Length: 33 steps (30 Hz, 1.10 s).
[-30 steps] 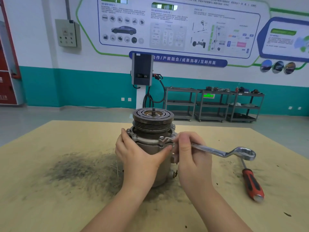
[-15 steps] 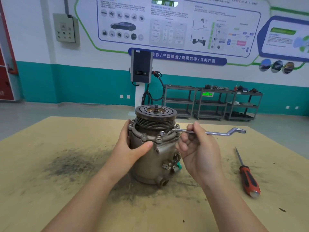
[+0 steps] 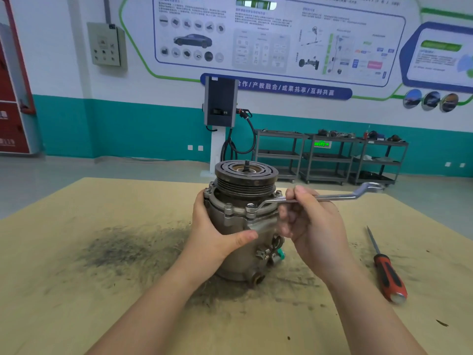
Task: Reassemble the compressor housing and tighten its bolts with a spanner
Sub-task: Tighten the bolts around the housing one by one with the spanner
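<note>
A grey metal compressor stands upright on the table, its dark grooved pulley on top. Several bolts ring the housing flange. My left hand grips the housing's left side, thumb across the front. A silver ring spanner sits with its near ring on a front flange bolt and its shaft reaches out to the right. My right hand pinches the shaft close to the compressor with thumb and forefinger, the other fingers curled below.
A red-and-black screwdriver lies on the table to the right of my right arm. The yellowish table top has a dark smear left of the compressor. Metal shelf carts and a wall charger stand far behind.
The spanner shaft has swung away from me, its far end going from the front right to the right rear. The compressor has also turned under my left hand.
</note>
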### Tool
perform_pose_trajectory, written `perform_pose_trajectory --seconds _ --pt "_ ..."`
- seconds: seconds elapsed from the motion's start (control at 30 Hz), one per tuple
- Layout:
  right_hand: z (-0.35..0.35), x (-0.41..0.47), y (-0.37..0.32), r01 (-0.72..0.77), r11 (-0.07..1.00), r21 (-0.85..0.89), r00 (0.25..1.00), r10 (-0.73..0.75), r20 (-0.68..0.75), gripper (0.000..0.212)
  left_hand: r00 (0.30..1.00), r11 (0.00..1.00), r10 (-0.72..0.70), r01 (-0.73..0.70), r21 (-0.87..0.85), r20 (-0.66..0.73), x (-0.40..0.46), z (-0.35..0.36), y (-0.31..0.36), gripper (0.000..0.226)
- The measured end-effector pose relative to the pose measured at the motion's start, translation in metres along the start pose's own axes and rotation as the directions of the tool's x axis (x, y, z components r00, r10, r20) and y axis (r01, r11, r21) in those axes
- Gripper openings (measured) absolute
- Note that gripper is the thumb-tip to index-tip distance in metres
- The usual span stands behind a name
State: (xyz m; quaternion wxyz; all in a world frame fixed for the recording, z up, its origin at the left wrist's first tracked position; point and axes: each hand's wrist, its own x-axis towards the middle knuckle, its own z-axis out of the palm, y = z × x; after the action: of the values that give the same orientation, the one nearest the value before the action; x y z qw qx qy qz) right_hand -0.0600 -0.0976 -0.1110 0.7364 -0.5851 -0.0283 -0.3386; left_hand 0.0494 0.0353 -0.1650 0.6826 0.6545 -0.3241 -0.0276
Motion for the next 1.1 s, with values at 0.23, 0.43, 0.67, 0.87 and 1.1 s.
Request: perform_pose_trajectory --seconds 0.23,0.43,0.67,0.87,1.1 --pt "0.03 -0.029 0.033 0.633 0.418 -0.652 0.728 -0.607 0.318 0.028 0.993 0.998 0.001 0.006 0.056 -0.122 -0.008 0.014 0.001 0.132" --pt "0.029 -0.028 0.022 0.424 0.783 -0.455 0.88 -0.475 0.001 0.027 0.984 0.995 0.03 -0.013 0.096 -0.174 -0.013 0.025 0.004 0.141" --pt "0.006 -0.002 0.003 -0.02 0.942 0.334 0.976 0.091 -0.198 0.031 0.984 0.987 0.078 -0.053 0.154 -0.16 -0.01 0.022 -0.004 0.138" --pt "-0.008 0.008 -0.001 -0.2 0.915 0.35 0.971 0.233 -0.053 0.016 0.983 0.995 0.093 -0.084 0.061 -0.156 -0.008 0.015 -0.001 0.114" --pt "-0.002 0.0 0.019 0.081 0.962 0.26 0.973 -0.02 -0.229 0.027 0.984 0.993 0.106 -0.099 0.06 -0.14 -0.007 0.014 -0.004 0.114"
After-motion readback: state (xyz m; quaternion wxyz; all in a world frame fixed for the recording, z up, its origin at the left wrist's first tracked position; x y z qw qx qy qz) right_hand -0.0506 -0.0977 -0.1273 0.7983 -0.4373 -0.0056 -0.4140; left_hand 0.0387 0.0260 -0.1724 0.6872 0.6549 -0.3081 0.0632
